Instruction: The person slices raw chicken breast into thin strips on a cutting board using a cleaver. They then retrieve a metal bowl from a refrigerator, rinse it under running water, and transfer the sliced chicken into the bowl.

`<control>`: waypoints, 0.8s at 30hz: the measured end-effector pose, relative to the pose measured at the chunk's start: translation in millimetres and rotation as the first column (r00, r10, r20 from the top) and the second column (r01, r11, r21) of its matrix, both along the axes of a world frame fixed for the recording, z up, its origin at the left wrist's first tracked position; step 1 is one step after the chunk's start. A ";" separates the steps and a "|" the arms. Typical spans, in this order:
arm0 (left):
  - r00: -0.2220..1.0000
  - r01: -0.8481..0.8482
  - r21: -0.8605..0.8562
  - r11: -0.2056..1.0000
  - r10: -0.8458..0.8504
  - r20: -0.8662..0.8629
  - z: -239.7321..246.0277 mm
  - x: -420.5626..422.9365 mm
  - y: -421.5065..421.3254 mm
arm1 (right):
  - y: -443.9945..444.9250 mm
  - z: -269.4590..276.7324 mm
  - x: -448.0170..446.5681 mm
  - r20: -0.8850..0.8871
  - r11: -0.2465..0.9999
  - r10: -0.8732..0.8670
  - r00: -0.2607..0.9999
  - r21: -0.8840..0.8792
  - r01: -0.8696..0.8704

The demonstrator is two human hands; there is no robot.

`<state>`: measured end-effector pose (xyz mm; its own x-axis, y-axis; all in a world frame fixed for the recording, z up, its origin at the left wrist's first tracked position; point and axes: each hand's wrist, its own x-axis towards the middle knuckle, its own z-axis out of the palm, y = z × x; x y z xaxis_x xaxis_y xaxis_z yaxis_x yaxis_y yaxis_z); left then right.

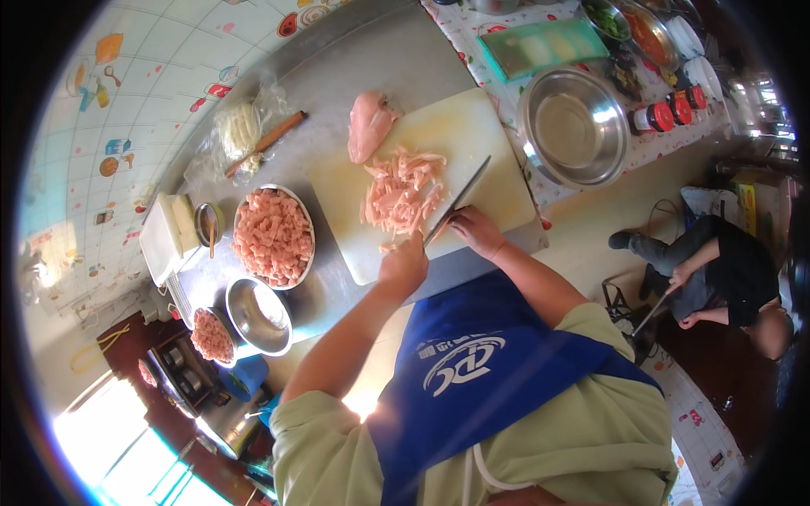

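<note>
A white cutting board [506, 183] lies on the metal counter, bearing a pile of raw chicken strips [402, 190]. My left hand [404, 265] is closed around the handle of a kitchen knife [461, 195], whose blade points up and to the right, beside the pile. Just right of the blade, my right hand [476, 233] has its fingers curled on a small piece of chicken [441, 233], which they partly hide. A whole raw chicken breast [369, 126] rests at the board's upper left edge.
Left of the board stand a bowl of diced meat [273, 237], an empty steel bowl [259, 315] and a smaller bowl of meat [212, 335]. A wooden-handled tool [269, 142] lies by plastic bags. A large steel basin [573, 126] stands right. Another person [728, 272] sits farther right.
</note>
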<state>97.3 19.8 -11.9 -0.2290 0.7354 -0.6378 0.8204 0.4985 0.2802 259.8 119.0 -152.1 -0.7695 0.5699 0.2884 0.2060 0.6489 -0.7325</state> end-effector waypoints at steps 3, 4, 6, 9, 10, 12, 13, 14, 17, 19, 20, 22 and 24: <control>1.000 -0.012 0.126 0.992 0.010 0.021 -5.5 11.2 6.5 | 5.0 -0.4 -0.3 -0.091 0.999 -0.042 0.995 0.021 0.044; 1.000 -0.021 0.150 0.988 0.020 0.012 -5.6 11.1 7.1 | 3.7 0.5 2.3 -0.027 1.000 -0.013 1.000 0.010 0.014; 0.999 -0.040 0.152 0.988 0.039 0.010 -5.0 1.9 14.4 | 5.9 1.3 2.9 0.025 1.000 0.005 1.000 0.031 -0.006; 0.999 0.038 0.144 0.989 -0.042 0.025 -0.7 -7.1 13.5 | 5.9 2.5 3.8 0.042 0.998 0.010 0.999 0.054 -0.013; 0.999 0.022 0.155 0.988 -0.025 0.021 0.9 -6.2 8.1 | 5.6 2.7 3.8 0.029 0.998 0.004 1.000 0.056 -0.005; 0.999 -0.031 0.119 0.992 0.026 0.044 -1.0 2.6 0.0 | 5.5 2.7 3.2 -0.008 0.999 -0.004 1.000 0.053 0.004; 0.997 -0.054 0.078 0.996 0.049 0.054 -3.8 7.5 -2.4 | 5.9 2.5 2.8 -0.025 0.998 0.001 1.000 0.061 0.001; 0.999 -0.032 0.088 0.996 0.030 0.029 -8.4 10.9 -0.1 | 5.9 2.5 2.7 -0.039 0.998 0.005 0.999 0.062 -0.003; 0.998 -0.047 0.142 0.989 0.039 0.059 -16.6 11.9 8.8 | 5.2 3.2 4.0 -0.009 0.998 0.020 1.000 0.056 -0.019; 0.997 -0.060 0.120 0.991 0.055 0.047 -14.4 2.6 19.9 | 8.0 5.3 2.9 0.002 0.996 0.025 1.000 0.080 -0.025; 0.997 -0.072 0.111 0.991 0.068 0.039 -9.9 -0.3 20.7 | 8.0 7.5 2.7 0.005 0.995 0.032 0.999 0.090 -0.032; 1.000 0.002 0.159 0.987 0.001 -0.021 1.9 -9.5 19.5 | 10.1 12.9 -0.4 0.003 0.993 0.051 0.999 0.103 -0.051; 0.998 0.011 0.270 0.963 0.007 -0.065 13.9 -19.6 11.4 | 13.6 19.8 -6.9 -0.033 0.993 0.067 0.997 0.095 -0.064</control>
<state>77.7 31.1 2.0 -0.2616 0.8788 -0.3991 0.8421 0.4099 0.3506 252.9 132.6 -132.3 -0.7924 0.4876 0.3665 0.1353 0.7264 -0.6738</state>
